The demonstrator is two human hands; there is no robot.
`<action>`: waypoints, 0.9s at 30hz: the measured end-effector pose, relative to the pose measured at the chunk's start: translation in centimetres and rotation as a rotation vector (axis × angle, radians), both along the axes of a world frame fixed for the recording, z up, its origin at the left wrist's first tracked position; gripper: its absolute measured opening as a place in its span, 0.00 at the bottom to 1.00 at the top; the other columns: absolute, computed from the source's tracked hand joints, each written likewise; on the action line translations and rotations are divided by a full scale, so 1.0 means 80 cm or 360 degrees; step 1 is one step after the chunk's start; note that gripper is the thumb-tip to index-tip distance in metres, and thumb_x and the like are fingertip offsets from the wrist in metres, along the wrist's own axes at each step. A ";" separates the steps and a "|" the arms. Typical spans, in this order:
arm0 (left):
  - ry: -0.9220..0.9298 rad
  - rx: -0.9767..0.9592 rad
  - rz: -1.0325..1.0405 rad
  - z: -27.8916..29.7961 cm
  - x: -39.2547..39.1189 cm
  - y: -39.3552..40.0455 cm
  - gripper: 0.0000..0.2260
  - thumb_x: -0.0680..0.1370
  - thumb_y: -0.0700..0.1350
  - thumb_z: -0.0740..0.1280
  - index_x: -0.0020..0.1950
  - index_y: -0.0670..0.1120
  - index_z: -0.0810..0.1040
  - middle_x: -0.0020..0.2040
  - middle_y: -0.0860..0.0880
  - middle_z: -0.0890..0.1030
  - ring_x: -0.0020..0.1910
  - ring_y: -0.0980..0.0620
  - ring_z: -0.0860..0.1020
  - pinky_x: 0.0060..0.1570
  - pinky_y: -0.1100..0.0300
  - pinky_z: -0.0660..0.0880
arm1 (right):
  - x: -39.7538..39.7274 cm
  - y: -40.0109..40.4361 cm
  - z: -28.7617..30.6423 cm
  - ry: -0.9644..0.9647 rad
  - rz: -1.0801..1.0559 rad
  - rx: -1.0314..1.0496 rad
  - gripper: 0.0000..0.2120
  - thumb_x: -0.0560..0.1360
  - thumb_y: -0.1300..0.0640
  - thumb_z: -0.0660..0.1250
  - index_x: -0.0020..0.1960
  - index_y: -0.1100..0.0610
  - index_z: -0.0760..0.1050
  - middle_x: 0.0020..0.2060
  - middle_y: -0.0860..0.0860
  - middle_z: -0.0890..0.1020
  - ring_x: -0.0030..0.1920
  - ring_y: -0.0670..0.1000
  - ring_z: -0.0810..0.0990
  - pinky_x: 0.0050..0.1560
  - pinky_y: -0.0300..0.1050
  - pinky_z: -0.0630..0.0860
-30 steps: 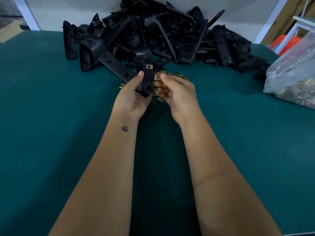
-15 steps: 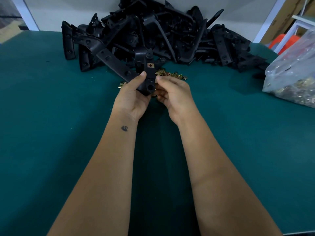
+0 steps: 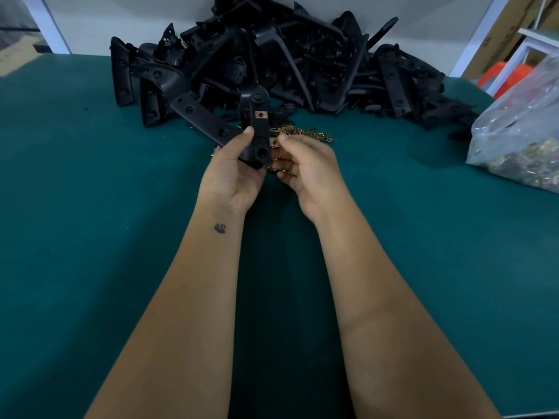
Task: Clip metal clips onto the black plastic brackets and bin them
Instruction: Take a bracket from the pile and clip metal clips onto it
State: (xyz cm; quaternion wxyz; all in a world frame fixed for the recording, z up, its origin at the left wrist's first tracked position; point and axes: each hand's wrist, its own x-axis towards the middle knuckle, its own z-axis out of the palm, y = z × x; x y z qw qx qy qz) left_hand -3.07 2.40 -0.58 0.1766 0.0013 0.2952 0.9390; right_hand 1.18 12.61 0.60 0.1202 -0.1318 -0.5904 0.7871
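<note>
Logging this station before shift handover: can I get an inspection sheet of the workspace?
Surface: green table, few specks.
Job's things: held bracket with one clip fitted; second clip at its edge; bracket pile; loose clips.
Clutter: clear bag of clips at right.
Hands: left hand grips the bracket; right hand pinches the second clip.
Cables: nothing seen.
Surroundings: white wall, orange stool; no bin in view.

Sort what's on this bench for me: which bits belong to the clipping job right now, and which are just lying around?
In the job:
- bracket, held by the left hand
- clip, pinched by the right hand
- loose clips
- bracket pile
- bag of clips

Lying about:
- orange stool
- white frame
</note>
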 end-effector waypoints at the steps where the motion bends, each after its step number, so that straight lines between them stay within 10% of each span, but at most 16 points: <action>1: -0.0002 -0.0011 0.0005 0.000 0.000 0.000 0.16 0.81 0.36 0.63 0.68 0.36 0.72 0.56 0.40 0.79 0.52 0.46 0.79 0.53 0.56 0.80 | 0.000 0.000 0.000 -0.0003 0.0005 0.0010 0.07 0.79 0.60 0.66 0.42 0.56 0.78 0.33 0.49 0.82 0.33 0.47 0.77 0.36 0.40 0.72; 10: 0.0002 -0.0130 0.0066 -0.002 -0.003 0.001 0.23 0.80 0.37 0.64 0.75 0.37 0.64 0.58 0.40 0.76 0.48 0.46 0.78 0.41 0.57 0.78 | -0.001 -0.002 -0.005 0.0028 0.0040 0.0294 0.08 0.77 0.61 0.68 0.40 0.54 0.79 0.31 0.46 0.81 0.33 0.45 0.77 0.37 0.40 0.73; 17: 0.0086 -0.0098 0.0067 -0.003 -0.002 0.003 0.11 0.79 0.33 0.65 0.58 0.45 0.70 0.56 0.43 0.79 0.54 0.45 0.79 0.53 0.52 0.79 | -0.001 -0.001 -0.004 0.0002 0.0023 0.0222 0.08 0.76 0.62 0.69 0.39 0.55 0.78 0.32 0.49 0.79 0.34 0.47 0.76 0.37 0.41 0.72; 27: 0.0305 0.0027 -0.0025 -0.003 0.002 0.002 0.17 0.80 0.32 0.61 0.66 0.47 0.69 0.64 0.43 0.75 0.59 0.45 0.75 0.56 0.53 0.74 | 0.003 -0.001 -0.001 0.0041 0.0113 -0.0013 0.09 0.77 0.61 0.69 0.38 0.56 0.77 0.26 0.46 0.72 0.28 0.44 0.71 0.35 0.38 0.70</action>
